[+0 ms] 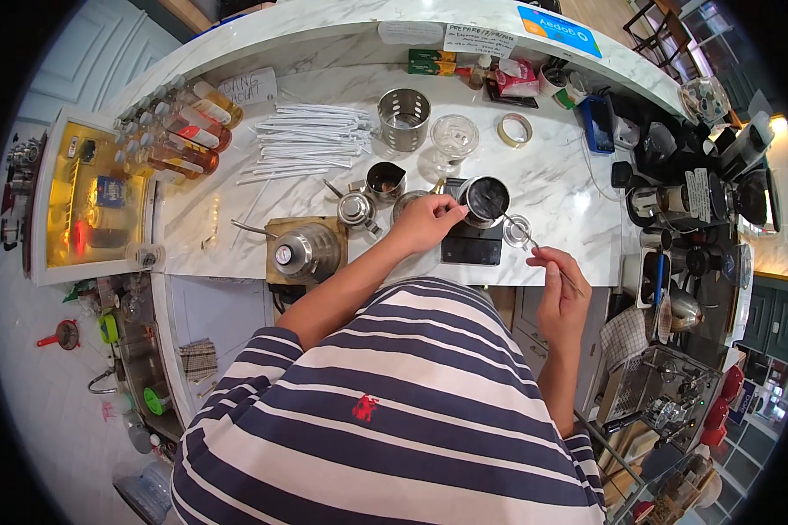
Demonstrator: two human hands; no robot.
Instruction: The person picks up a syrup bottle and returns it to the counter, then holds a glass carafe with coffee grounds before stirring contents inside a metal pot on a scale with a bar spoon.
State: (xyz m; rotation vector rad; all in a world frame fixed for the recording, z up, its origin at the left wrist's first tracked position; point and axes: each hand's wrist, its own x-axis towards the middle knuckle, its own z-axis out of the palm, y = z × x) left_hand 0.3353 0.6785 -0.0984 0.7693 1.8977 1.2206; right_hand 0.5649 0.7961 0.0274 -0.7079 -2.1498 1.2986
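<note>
A steel cup (474, 221) with dark contents stands at the counter's near edge, on or just over a black digital scale (470, 252). My left hand (429, 222) pinches the near-left side of the cup's rim. In my right hand (559, 289) is a thin long-handled spoon (524, 230), its far end reaching into the cup; the tip is hidden in the dark contents. Beside the cup on the right sits a small round metal piece (517, 234). Another round metal item (403, 206) is partly covered by my left hand.
To the left are a gooseneck kettle (305, 254) on a wooden board, a small steel teapot (355, 210) and a steel pitcher (385, 181). Behind lie wrapped straws (311, 140), a perforated steel holder (404, 121), a clear plastic cup (454, 138) and a tape roll (515, 130).
</note>
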